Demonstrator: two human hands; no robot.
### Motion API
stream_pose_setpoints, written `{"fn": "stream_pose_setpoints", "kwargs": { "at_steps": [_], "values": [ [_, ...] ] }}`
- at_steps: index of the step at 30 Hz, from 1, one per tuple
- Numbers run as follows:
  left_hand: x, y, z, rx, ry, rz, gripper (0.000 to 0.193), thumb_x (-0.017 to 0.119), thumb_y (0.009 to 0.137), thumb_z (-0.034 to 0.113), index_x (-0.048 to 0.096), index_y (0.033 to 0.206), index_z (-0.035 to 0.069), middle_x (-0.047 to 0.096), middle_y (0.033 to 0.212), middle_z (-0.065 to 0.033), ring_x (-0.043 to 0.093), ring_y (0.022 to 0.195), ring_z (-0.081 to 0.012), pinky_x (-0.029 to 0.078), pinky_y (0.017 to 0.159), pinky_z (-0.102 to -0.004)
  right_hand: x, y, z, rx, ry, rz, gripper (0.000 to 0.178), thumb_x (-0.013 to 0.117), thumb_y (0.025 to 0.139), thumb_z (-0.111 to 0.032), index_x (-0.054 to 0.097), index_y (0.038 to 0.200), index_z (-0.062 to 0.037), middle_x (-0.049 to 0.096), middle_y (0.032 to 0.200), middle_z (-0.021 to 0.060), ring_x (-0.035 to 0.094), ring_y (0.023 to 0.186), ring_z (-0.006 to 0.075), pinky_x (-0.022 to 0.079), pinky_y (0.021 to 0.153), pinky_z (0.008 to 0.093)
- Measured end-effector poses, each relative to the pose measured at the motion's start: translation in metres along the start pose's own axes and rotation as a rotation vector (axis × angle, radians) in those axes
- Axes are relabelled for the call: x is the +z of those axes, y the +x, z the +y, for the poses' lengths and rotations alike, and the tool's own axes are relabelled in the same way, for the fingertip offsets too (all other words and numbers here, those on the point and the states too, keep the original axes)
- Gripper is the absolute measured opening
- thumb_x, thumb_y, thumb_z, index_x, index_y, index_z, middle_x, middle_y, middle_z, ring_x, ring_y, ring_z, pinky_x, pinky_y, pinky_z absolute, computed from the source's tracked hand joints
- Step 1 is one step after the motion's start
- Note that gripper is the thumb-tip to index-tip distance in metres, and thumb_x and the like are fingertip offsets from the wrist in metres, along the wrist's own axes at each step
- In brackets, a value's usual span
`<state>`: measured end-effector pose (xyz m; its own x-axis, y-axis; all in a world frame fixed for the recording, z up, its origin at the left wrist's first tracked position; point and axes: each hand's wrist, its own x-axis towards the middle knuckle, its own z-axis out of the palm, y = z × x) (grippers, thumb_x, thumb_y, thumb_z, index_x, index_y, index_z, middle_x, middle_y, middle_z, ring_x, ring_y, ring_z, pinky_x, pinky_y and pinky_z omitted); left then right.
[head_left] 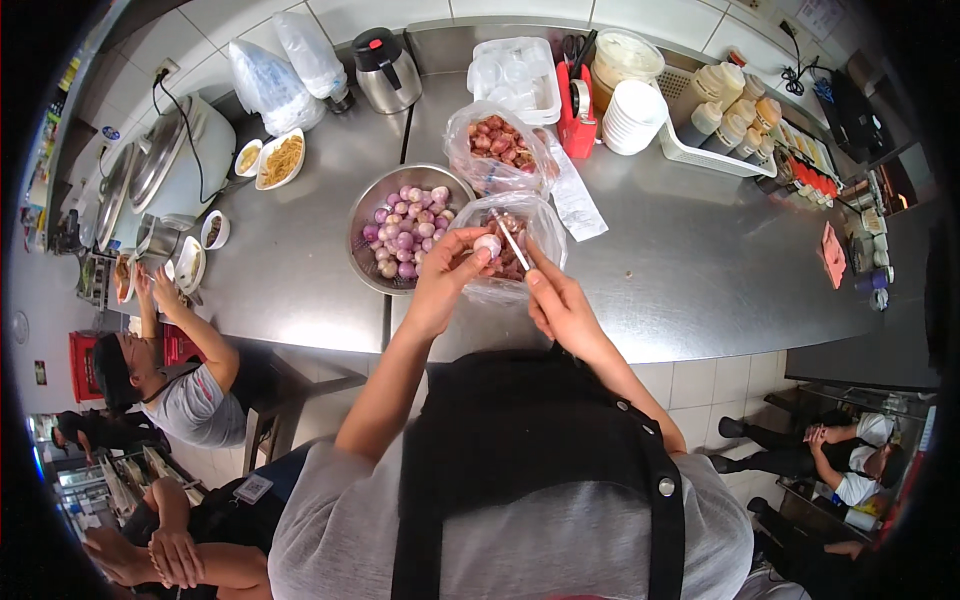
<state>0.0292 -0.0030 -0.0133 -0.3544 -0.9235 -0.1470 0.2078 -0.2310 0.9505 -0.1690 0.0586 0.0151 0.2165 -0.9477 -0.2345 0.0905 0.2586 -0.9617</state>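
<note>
Between the thumb and fingers of my left hand [452, 270] is a pale pink shallot [488, 246]. My right hand [560, 303] grips a small knife [511, 238], its narrow bright blade slanting up beside the shallot. Both hands are over an opened clear plastic bag [548, 232] with reddish-brown pieces inside, partly hidden by my fingers. To the left, a metal colander [362, 262] holds many peeled purple and white shallots [408, 228]. Behind the bag stands another clear bag [457, 140], filled with brown-skinned shallots [497, 140].
A paper sheet [577, 200] lies right of the bags. Behind are a plastic tub [485, 60], red tape dispenser [577, 118], white stacked bowls [632, 115] and a basket [700, 158] of bottles. A steel jug [387, 75] stands back left. A co-worker [195, 400] works at left.
</note>
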Motion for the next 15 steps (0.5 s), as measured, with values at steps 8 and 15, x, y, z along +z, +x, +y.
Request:
{"fn": "stream_pose_setpoints", "kwargs": {
  "at_steps": [8,15],
  "values": [
    [0.006,-0.002,0.002,0.037,-0.001,-0.054,0.033,0.059,0.097,0.011,0.056,0.128,0.001,0.063,0.119,-0.0072,0.06,0.11,-0.0169,0.048,0.096,-0.0337,0.008,0.002,0.009,-0.139,-0.15,-0.024,0.054,0.051,0.104,-0.026,0.035,0.154,-0.0126,0.046,0.07,-0.0035,0.04,0.062,0.005,0.036,0.057,0.0226],
    [0.004,-0.003,0.003,0.024,-0.052,-0.062,0.035,0.056,0.099,0.01,0.052,0.133,0.001,0.063,0.12,-0.008,0.06,0.112,-0.0169,0.046,0.098,-0.0326,0.003,0.0,0.0,-0.017,0.005,0.034,0.05,0.045,0.106,-0.034,0.041,0.151,-0.0125,0.038,0.061,-0.008,0.036,0.051,0.0026,0.03,0.045,0.0216]
  ]
}}
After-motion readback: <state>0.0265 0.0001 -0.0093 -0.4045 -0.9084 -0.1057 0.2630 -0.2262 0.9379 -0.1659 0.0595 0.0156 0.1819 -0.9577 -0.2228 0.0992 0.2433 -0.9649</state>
